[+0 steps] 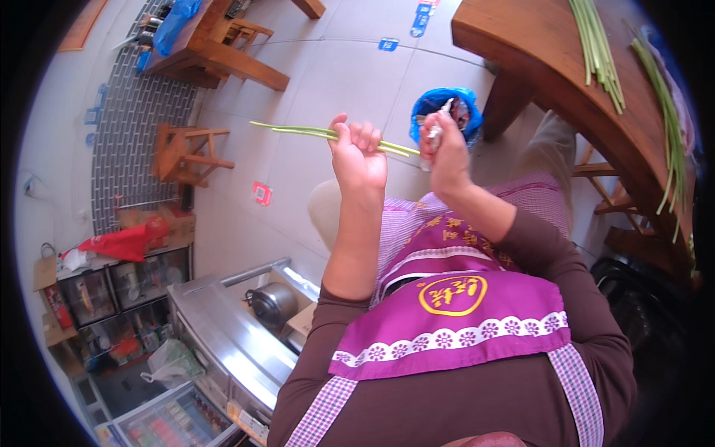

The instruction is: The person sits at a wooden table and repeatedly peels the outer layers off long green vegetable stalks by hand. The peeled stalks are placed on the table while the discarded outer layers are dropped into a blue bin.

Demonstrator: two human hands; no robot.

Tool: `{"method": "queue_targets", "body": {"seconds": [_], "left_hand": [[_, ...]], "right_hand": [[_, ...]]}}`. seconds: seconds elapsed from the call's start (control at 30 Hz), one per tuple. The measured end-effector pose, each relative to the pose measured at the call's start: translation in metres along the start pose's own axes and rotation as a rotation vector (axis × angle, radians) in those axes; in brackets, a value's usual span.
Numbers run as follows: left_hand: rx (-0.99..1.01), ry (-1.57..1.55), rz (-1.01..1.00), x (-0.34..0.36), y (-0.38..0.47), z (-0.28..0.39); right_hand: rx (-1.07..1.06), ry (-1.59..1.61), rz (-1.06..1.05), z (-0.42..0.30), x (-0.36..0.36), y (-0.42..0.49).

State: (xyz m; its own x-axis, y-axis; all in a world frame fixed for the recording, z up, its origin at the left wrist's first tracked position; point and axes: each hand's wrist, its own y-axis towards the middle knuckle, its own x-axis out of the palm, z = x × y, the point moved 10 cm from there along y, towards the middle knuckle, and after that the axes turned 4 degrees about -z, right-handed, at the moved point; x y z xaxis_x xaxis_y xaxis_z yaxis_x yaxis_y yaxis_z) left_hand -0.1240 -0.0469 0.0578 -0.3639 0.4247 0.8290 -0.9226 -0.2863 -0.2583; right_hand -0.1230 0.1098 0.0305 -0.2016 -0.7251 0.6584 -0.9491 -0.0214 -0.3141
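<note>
My left hand is closed around a few long, thin green vegetable stalks, held nearly level above the floor. Their ends stick out on both sides of the fist, and the right ends reach close to my right hand. That hand is closed on a crumpled, silvery-white thing, too blurred to name. Just beyond it on the floor is a bin lined with a blue plastic bag, with mixed waste inside. Two bunches of similar stalks, one pale green and one darker, lie on the wooden table at the right.
Left of me are a stainless steel counter, a metal pot and shelving with a red bag. A wooden stool stands at the left, below another wooden table. A second stool is partly under the right table.
</note>
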Motion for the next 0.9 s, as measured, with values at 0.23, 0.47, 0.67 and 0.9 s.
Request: {"method": "queue_targets", "body": {"seconds": [0.23,0.47,0.67,0.9], "left_hand": [[-0.264,-0.001,-0.108,0.015,-0.027,-0.07],[-0.393,0.051,-0.009,-0.018,-0.025,-0.049],[-0.48,-0.009,-0.023,-0.039,-0.034,-0.05],[-0.518,0.02,-0.078,-0.038,-0.04,-0.054]], "right_hand": [[-0.287,-0.221,-0.097,-0.025,0.01,0.003],[-0.759,-1.189,-0.218,-0.178,0.013,0.027],[-0.612,-2.152,0.492,-0.38,-0.051,0.108],[-0.2,-2.316,0.408,-0.411,-0.107,0.164]]}}
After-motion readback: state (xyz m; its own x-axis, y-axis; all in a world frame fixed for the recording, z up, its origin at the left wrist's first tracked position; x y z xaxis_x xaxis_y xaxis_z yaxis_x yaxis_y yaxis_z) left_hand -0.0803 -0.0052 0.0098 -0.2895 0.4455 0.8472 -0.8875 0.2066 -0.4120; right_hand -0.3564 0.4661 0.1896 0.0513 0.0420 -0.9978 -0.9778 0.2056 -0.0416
